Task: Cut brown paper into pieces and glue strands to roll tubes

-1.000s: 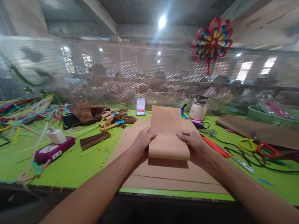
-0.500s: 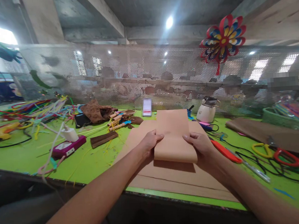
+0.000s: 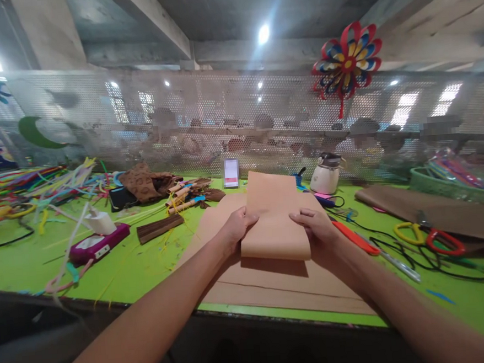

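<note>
A strip of tan kraft paper (image 3: 273, 218) is raised above the table, its near end curled under in a rounded bend. My left hand (image 3: 240, 226) grips its left edge, thumb on top and the other fingers mostly hidden. At the right edge, my right hand (image 3: 314, 223) pinches the same paper with the thumb over it. Beneath lie larger sheets of tan paper (image 3: 212, 233), and the strip casts a shadow on them. An orange-red utility knife (image 3: 356, 238) rests just right of my right forearm.
On the green table (image 3: 124, 278) are a purple power strip (image 3: 99, 244), brown paper bundles (image 3: 189, 196) and a phone (image 3: 231, 173). To the right are a kettle (image 3: 325, 174), red-handled scissors (image 3: 444, 242), brown paper (image 3: 426, 210) and a green basket (image 3: 445, 184). A perforated screen (image 3: 208, 123) stands behind.
The view has turned slightly right, so the scene sits further left. Both hands keep their hold on the paper strip, whose shape is nearly the same.
</note>
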{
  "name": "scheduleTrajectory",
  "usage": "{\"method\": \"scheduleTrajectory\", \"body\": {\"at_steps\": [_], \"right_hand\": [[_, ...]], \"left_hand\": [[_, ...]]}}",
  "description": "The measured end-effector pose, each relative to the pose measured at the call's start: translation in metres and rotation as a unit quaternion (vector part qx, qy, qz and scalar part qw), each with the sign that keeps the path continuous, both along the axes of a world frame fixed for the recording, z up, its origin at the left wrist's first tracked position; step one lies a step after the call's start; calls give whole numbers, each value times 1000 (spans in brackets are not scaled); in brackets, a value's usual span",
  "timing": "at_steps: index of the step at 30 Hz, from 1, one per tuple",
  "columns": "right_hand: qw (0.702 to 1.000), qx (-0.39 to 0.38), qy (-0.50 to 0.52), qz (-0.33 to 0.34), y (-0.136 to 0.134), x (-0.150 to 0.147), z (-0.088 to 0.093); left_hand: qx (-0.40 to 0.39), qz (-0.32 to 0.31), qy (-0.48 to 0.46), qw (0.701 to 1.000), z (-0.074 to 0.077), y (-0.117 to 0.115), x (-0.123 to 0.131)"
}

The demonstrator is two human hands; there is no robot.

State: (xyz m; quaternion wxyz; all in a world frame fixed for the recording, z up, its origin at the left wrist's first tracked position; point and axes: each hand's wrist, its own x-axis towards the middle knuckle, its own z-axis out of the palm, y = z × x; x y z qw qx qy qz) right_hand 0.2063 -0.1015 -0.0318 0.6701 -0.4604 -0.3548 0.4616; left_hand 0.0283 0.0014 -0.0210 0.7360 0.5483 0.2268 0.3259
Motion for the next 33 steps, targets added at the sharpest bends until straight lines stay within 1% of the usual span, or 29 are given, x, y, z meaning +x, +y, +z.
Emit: {"method": "scheduleTrajectory", "body": {"at_steps": [3,7,11,17,20,29,33], "right_hand": [[999,-2,30,44,0,1,2],[999,-20,24,43,1,4,-1],[998,-26,21,49,0,2,-3],[997,-23,20,72,-5,-4,4],[996,-16,27,78,-5,-6,5],[997,0,38,67,-5,-12,4],[998,0,14,56,-5,-11,5]], "left_hand": [[5,-6,-4,1000,1,-1,0],[6,-11,6,1000,-1,0,1],[0,-29,20,999,-2,2,0],[4,-28,3,1000,-3,3,1],[8,-21,9,1000,-4,2,1],[-8,-27,28,999,-5,3,2],[-18,-31,18,999,-2,3,1]]}}
